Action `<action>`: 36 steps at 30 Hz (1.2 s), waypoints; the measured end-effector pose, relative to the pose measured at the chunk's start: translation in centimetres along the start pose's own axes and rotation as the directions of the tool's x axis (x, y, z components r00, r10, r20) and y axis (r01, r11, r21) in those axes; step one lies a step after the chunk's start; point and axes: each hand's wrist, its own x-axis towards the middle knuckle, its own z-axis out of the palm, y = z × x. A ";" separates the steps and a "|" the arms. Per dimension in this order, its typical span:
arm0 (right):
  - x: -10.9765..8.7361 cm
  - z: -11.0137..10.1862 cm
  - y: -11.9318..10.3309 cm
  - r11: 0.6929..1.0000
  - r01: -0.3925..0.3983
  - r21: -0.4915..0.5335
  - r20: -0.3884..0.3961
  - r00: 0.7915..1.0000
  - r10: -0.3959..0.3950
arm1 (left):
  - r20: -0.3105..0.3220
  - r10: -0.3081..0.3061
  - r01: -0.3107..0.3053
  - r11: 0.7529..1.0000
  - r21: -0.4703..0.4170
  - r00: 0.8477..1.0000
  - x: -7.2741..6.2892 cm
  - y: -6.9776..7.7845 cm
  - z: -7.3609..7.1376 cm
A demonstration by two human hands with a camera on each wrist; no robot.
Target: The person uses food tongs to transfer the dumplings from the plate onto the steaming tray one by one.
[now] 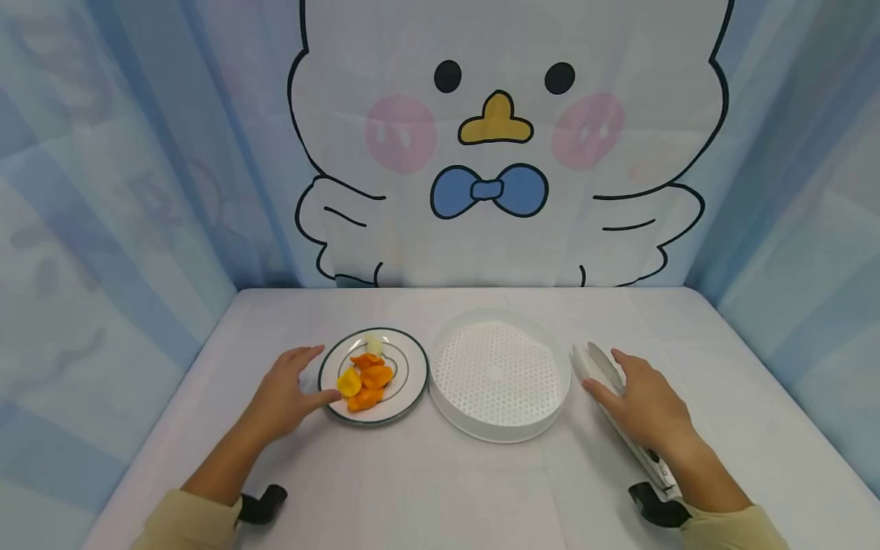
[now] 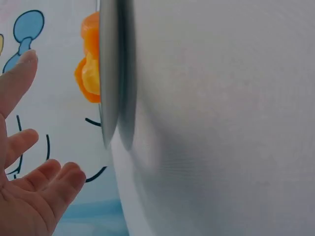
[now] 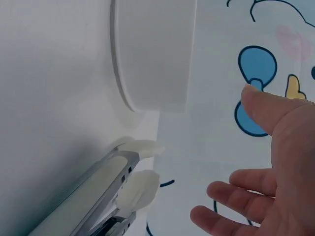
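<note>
My left hand (image 1: 280,393) hovers at the left rim of a white plate (image 1: 409,359) with dark green edging, its thumb and fingers spread and nothing in its grasp. On that plate lie several soft-looking orange and yellow lumps (image 1: 376,376) and one pale piece (image 1: 374,344). The left wrist view shows the same left hand (image 2: 34,187) beside the plate's edge (image 2: 109,73). My right hand (image 1: 649,409) is over a pair of tongs (image 1: 605,368) with pale tips, fingers apart. In the right wrist view the tongs (image 3: 101,189) lie apart from the right hand (image 3: 290,162).
A round white steamer tray (image 1: 500,374) with a perforated bottom stands between the plate and the tongs. Everything rests on a white-covered table (image 1: 447,496). A cloth backdrop (image 1: 502,252) with a cartoon bird rises behind it, and blue curtains (image 1: 103,229) flank both sides.
</note>
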 end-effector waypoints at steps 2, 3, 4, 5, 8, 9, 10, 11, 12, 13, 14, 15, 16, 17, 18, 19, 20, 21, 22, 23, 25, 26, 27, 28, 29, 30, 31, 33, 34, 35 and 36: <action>0.0 0.1 0.5 1.000 -0.026 0.000 0.009 1.000 0.026 | 0.009 -0.015 0.016 0.999 -0.039 1.000 0.1 -0.3 0.1; 0.0 0.1 0.7 0.999 -0.038 -0.002 0.012 0.999 0.038 | 0.016 -0.026 0.027 0.998 -0.062 1.000 0.1 -0.4 0.2; 0.0 0.2 1.0 0.999 -0.048 -0.004 0.016 0.999 0.048 | 0.024 -0.040 0.041 0.996 -0.082 0.999 0.2 -0.5 0.3; -0.1 0.3 1.2 0.998 -0.057 -0.007 0.020 0.998 0.057 | 0.034 -0.055 0.058 0.993 -0.099 0.998 0.2 -0.6 0.3; -0.1 0.4 1.9 0.997 -0.075 -0.019 0.031 0.997 0.075 | 0.069 -0.105 0.115 0.982 -0.151 0.992 0.2 -0.8 0.5; -0.1 0.4 2.2 0.997 -0.078 -0.023 0.035 0.996 0.079 | 0.078 -0.120 0.131 0.979 -0.158 0.990 0.3 -0.9 0.5; -0.1 0.4 2.4 0.996 -0.081 -0.025 0.041 0.996 0.082 | 0.088 -0.135 0.148 0.976 -0.163 0.987 0.3 -0.9 0.6; -0.1 0.5 2.6 0.996 -0.083 -0.027 0.047 0.995 0.084 | 0.096 -0.147 0.162 0.973 -0.165 0.984 0.4 -1.0 0.6; -0.1 0.5 2.8 0.996 -0.086 -0.028 0.054 0.995 0.088 | 0.104 -0.160 0.175 0.971 -0.165 0.982 0.5 -1.0 0.6; -0.1 0.5 3.1 0.996 -0.089 -0.028 0.062 0.994 0.090 | 0.111 -0.170 0.186 0.969 -0.160 0.979 0.5 -1.1 0.6; 0.0 0.6 3.3 0.995 -0.092 -0.029 0.072 0.993 0.094 | 0.118 -0.181 0.198 0.968 -0.155 0.976 0.6 -1.1 0.7; 0.1 0.6 3.5 0.995 -0.094 -0.031 0.083 0.992 0.096 | 0.127 -0.190 0.208 0.967 -0.149 0.974 0.6 -1.2 0.7; 0.1 0.7 3.6 0.995 -0.096 -0.032 0.094 0.991 0.098 | 0.137 -0.199 0.219 0.965 -0.145 0.970 0.6 -1.2 0.7; 0.2 0.8 3.8 0.995 -0.097 -0.034 0.104 0.989 0.100 | 0.145 -0.206 0.227 0.964 -0.143 0.968 0.7 -1.2 0.7; 0.2 0.9 4.0 0.994 -0.100 -0.036 0.117 0.988 0.104 | 0.154 -0.212 0.234 0.962 -0.144 0.965 0.7 -1.2 0.7; 0.2 1.0 4.2 0.994 -0.105 -0.038 0.130 0.985 0.109 | 0.162 -0.214 0.238 0.960 -0.149 0.963 0.7 -1.2 0.7; 0.2 1.1 4.3 0.993 -0.114 -0.037 0.143 0.983 0.118 | 0.169 -0.214 0.241 0.958 -0.157 0.962 0.7 -1.2 0.7; 0.2 1.2 4.4 0.992 -0.123 -0.036 0.153 0.980 0.127 | 0.175 -0.211 0.240 0.957 -0.165 0.962 0.7 -1.2 0.7; 0.2 1.3 4.5 0.991 -0.132 -0.034 0.163 0.977 0.136 | 0.180 -0.206 0.237 0.956 -0.175 0.962 0.7 -1.3 0.7; 0.1 1.3 4.5 0.989 -0.142 -0.034 0.171 0.975 0.145 | 0.186 -0.198 0.232 0.955 -0.186 0.962 0.7 -1.3 0.7; 0.0 1.4 4.5 0.987 -0.156 -0.033 0.183 0.970 0.159 | 0.195 -0.182 0.222 0.953 -0.205 0.964 0.7 -1.4 0.7; -0.1 1.4 4.5 0.987 -0.159 -0.033 0.186 0.969 0.163 | 0.200 -0.176 0.218 0.953 -0.210 0.964 0.7 -1.4 0.7; -0.1 1.5 4.5 0.987 -0.158 -0.036 0.189 0.968 0.162 | 0.205 -0.170 0.214 0.953 -0.213 0.964 0.7 -1.5 0.7; -0.1 1.5 4.5 0.987 -0.156 -0.040 0.192 0.968 0.161 | 0.211 -0.168 0.213 0.953 -0.214 0.963 0.8 -1.6 0.8; -0.1 1.5 4.5 0.987 -0.155 -0.044 0.195 0.968 0.161 | 0.214 -0.164 0.210 0.954 -0.215 0.963 0.8 -1.7 0.8; -0.1 1.5 4.5 0.987 -0.154 -0.047 0.197 0.967 0.160 | 0.217 -0.163 0.210 0.954 -0.216 0.963 0.8 -1.8 0.8; -0.1 1.5 4.5 0.987 -0.151 -0.050 0.200 0.967 0.158 | 0.220 -0.160 0.208 0.954 -0.215 0.962 0.9 -1.9 0.9; -0.1 1.6 4.5 0.987 -0.152 -0.056 0.201 0.966 0.160 | 0.224 -0.159 0.208 0.954 -0.214 0.961 0.9 -1.9 0.9; -0.1 1.5 4.4 0.986 -0.153 -0.059 0.199 0.967 0.162 | 0.226 -0.160 0.210 0.953 -0.217 0.961 0.9 -1.9 0.8; -0.1 1.5 4.4 0.986 -0.155 -0.062 0.197 0.967 0.164 | 0.226 -0.159 0.209 0.953 -0.218 0.961 0.8 -1.8 0.8; -0.1 1.5 4.4 0.986 -0.154 -0.066 0.193 0.967 0.164 | 0.228 -0.162 0.213 0.952 -0.220 0.960 0.8 -1.8 0.8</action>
